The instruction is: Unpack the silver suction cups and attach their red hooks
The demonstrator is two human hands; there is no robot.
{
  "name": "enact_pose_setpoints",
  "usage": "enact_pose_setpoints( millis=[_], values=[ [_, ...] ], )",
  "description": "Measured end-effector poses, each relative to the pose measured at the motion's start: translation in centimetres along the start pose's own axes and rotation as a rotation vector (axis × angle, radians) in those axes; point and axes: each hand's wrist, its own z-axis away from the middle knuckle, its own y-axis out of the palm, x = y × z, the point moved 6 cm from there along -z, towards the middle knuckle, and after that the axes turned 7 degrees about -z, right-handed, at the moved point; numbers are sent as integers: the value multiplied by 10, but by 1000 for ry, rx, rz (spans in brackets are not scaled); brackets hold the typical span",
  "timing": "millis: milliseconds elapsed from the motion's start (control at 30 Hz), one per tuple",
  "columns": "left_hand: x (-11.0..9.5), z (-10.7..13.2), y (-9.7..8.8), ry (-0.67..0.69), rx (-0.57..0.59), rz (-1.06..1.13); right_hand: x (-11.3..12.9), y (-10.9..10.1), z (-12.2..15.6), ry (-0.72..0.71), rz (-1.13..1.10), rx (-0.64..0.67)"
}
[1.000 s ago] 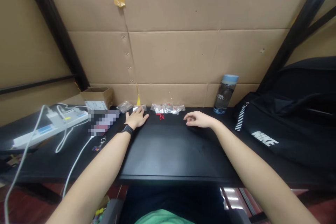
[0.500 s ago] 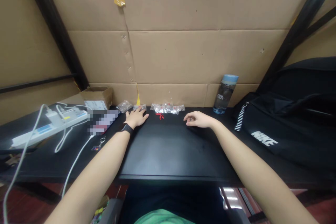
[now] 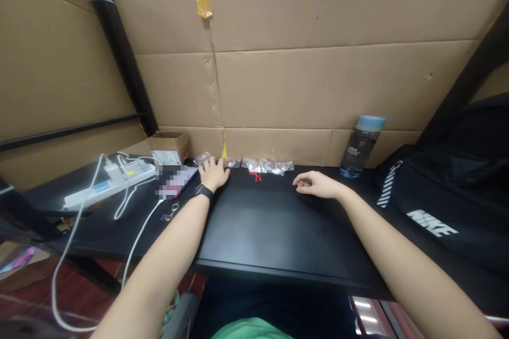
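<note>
My left hand (image 3: 213,173) lies flat on the black desk (image 3: 270,228), fingers stretched toward small clear plastic bags (image 3: 269,165) lined up against the cardboard wall. A black watch (image 3: 203,191) is on that wrist. A small red item (image 3: 255,176) lies on the desk between my hands. My right hand (image 3: 314,184) rests on the desk to the right, fingers loosely curled with thumb and forefinger near each other; I cannot make out anything between them.
A blue-capped water bottle (image 3: 361,145) stands at the back right beside a black bag (image 3: 449,206). At the left are a white power strip (image 3: 109,185) with cables, a small cardboard box (image 3: 170,143) and keys (image 3: 169,214). Cardboard panels (image 3: 318,63) wall in the desk.
The view has swung left and tilted, shifting everything rightward in frame. My left hand reaches slightly further toward the bags; my right hand stays put.
</note>
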Motion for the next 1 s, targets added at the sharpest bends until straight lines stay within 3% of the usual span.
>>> enact_pose_setpoints(
  millis=[133, 200, 300, 533, 1000],
  values=[
    [46, -2, -16, -303, -124, -25, 0, 0, 0, 7, -4, 6],
    [65, -4, -12, -357, -67, -20, -1, 1, 0, 9, -11, 7],
    [79, -9, 2, -290, 82, -4, -2, 1, 0, 14, -20, 6],
    [64, -15, 4, -112, 41, 44, -2, 1, 0, 28, -28, 8],
    [46, -22, 0, 49, 34, 175, -2, 1, 0, 30, -14, 1]
  ],
)
